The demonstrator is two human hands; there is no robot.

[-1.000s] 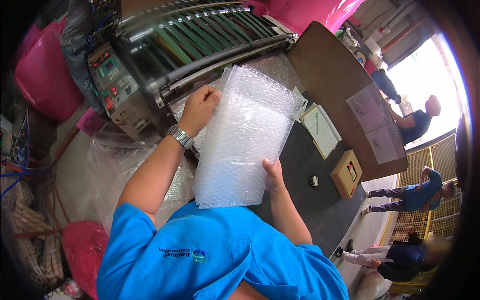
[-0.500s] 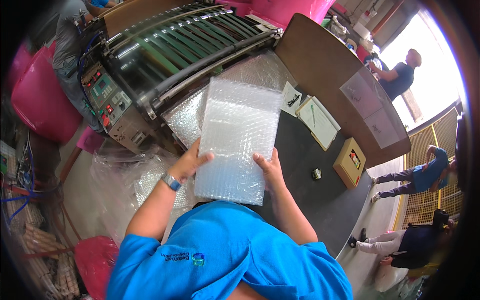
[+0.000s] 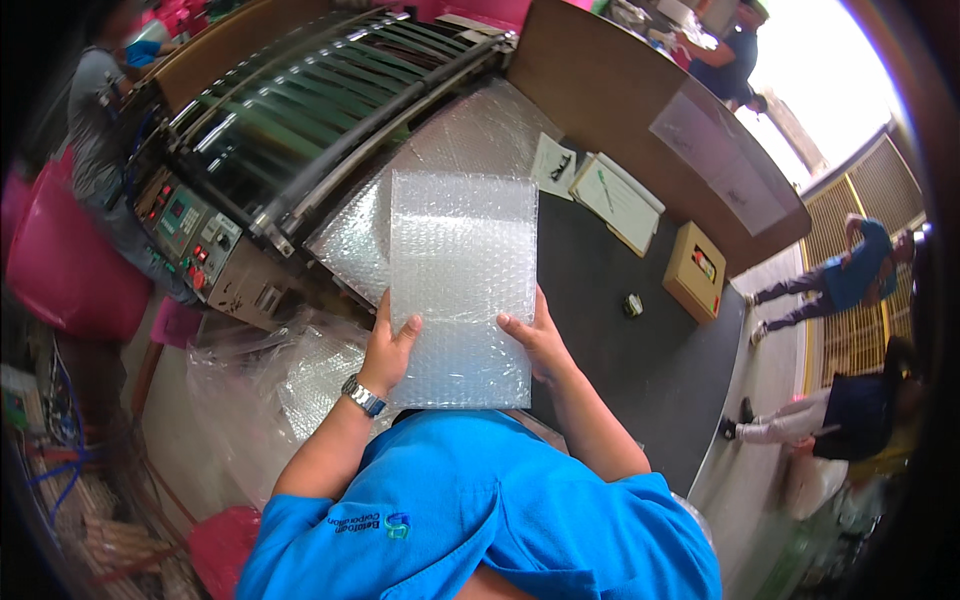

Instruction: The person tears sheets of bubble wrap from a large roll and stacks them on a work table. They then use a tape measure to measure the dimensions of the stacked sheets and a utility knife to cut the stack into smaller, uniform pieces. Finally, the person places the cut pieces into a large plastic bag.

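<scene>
A stack of clear bubble wrap sheets or pouches (image 3: 463, 270) stands upright in front of my body, its edges lined up. My left hand (image 3: 390, 350) grips its left edge, thumb on the near face and fingers behind. On the opposite edge, my right hand (image 3: 535, 338) holds it the same way. How many layers there are, I cannot tell. Behind the stack, more bubble wrap (image 3: 350, 240) lies on the table by the machine's roller. A clear plastic bag (image 3: 240, 385) with bubble wrap inside hangs open to the left of my left forearm.
A roller machine (image 3: 300, 110) with a control panel (image 3: 190, 235) stands at the far left. On the dark table (image 3: 640, 350) are a clipboard (image 3: 617, 200), a cardboard box (image 3: 695, 272) and a small round item (image 3: 632, 305). Several people stand around the area.
The bubble wrap stack has turned from a slight tilt to straight, both hands still on its sides. My view has shifted, moving the machine and table leftward.
</scene>
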